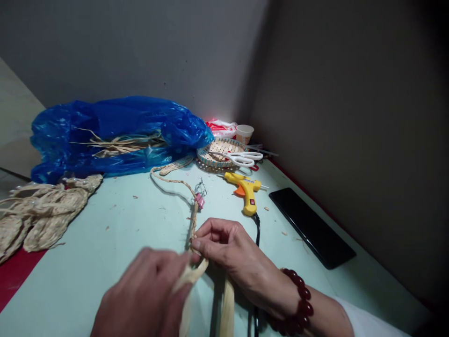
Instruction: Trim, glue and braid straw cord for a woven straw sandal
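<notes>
A thin braided straw cord (178, 181) runs from a flat woven piece (175, 164) at the back down to my hands, with a pink clip (199, 201) on it. My right hand (228, 248), with a dark red bead bracelet (304, 299) at the wrist, pinches the braid's near end between thumb and fingers. Left of it and closer to me, my left hand (143, 295) is blurred, its fingers closed on a pale straw strand (187, 277). Another wide strand (228, 309) hangs below my right hand toward the table's near edge.
A blue plastic bag (129, 112) of straw lies at the back left, woven straw slippers (52, 215) at the left. Behind my hands are a basket (210, 161), white scissors (243, 159), a paper cup (244, 133) and a yellow glue gun (249, 189). A black phone (312, 227) lies right.
</notes>
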The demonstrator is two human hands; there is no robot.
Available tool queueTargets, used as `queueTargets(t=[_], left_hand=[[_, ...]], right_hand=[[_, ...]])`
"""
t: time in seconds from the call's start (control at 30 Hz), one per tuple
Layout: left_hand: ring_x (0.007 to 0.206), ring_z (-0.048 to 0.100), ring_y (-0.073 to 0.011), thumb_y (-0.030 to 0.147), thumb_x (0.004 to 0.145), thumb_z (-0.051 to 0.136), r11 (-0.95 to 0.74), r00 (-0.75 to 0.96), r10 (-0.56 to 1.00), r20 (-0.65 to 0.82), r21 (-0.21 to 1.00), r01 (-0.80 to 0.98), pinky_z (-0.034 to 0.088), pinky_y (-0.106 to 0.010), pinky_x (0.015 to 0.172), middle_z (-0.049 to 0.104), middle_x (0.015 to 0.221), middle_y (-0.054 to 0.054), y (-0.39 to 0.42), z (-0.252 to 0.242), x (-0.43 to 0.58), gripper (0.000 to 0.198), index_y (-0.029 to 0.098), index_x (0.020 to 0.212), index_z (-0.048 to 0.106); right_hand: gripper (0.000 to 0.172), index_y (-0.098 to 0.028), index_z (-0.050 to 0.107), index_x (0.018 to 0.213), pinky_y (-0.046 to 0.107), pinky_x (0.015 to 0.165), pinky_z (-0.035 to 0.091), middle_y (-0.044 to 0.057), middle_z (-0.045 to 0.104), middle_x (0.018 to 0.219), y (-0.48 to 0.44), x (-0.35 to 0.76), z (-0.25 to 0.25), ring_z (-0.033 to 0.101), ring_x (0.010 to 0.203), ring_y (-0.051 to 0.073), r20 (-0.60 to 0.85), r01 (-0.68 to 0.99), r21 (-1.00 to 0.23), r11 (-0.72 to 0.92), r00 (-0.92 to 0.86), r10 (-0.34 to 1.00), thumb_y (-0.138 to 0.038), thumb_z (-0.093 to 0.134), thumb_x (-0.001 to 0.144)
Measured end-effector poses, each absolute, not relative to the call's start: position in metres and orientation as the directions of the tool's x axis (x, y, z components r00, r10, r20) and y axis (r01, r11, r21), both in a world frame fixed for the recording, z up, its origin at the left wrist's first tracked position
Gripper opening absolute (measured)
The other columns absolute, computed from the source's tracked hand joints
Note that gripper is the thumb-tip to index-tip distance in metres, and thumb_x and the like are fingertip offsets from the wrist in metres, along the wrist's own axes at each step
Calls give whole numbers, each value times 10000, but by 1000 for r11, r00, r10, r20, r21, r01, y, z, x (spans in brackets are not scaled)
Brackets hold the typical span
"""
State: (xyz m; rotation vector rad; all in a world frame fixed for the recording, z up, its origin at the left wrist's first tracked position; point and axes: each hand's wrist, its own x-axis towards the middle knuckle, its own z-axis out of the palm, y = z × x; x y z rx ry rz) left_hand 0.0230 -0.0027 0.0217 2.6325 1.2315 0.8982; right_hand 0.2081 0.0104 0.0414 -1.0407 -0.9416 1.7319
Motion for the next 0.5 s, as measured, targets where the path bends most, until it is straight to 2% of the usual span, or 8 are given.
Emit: queueTargets(t=[0.07,0.1,0.13,0.2,0.23,0.33,0.43,0.5], left_hand=[[752,662,-182,362,887,551,-376,365,913,182,724,578,510,-272,671,693,856,-9,10,35,27,205,257,1062,574],[807,659,-185,385,903,519,-134,353,934,-49,869,477,514,-276,707,684,876,-13,15,41,30,205,251,1052,560],[803,644,-183,412,907,496,82,391,892,-227,931,355,507,-281,709,669,859,-13,20,45,34,216,240,1026,548],[716,598,-154,396,884,537,366,479,774,-413,910,193,482,-272,699,624,771,17,25,50,41,189,226,967,541],[673,563,-136,377,871,564,428,515,738,-437,892,144,463,-260,687,596,724,32,26,51,43,171,219,932,543],[558,421,-87,343,829,643,479,530,725,-440,875,71,372,-207,563,496,633,66,27,48,45,170,201,863,555],[476,247,-41,376,772,715,520,506,732,-456,854,17,197,-180,445,505,670,69,28,42,43,262,191,882,567],[465,219,-31,411,755,730,527,499,734,-460,850,9,136,-182,431,532,679,62,30,38,41,301,184,872,569]], right_hand=[[242,-132,625,751,205,607,384,1,647,666,10,209,41,525,590,84,-230,-277,-913,-300,-261,938,-327,768,742],[254,-132,621,757,211,609,388,4,645,673,10,209,40,528,589,87,-222,-274,-915,-295,-267,938,-344,760,752],[262,-134,614,765,219,609,394,8,644,680,10,209,39,538,592,95,-216,-273,-916,-292,-277,936,-361,745,767],[271,-138,603,778,236,610,404,17,643,683,9,210,37,564,609,117,-212,-261,-920,-292,-294,932,-384,716,789],[270,-139,602,783,241,614,406,21,643,684,9,210,36,574,624,127,-213,-243,-926,-290,-298,930,-387,708,794],[235,-136,619,791,230,615,388,17,632,700,10,212,35,555,655,126,-198,-144,-959,-244,-277,940,-359,692,805],[156,-140,639,820,234,653,398,13,633,716,10,212,36,546,679,124,-151,-85,-980,-179,-269,951,-295,636,843],[117,-141,642,825,247,677,412,19,642,722,10,212,36,558,692,134,-146,-72,-982,-172,-280,949,-249,605,851]])
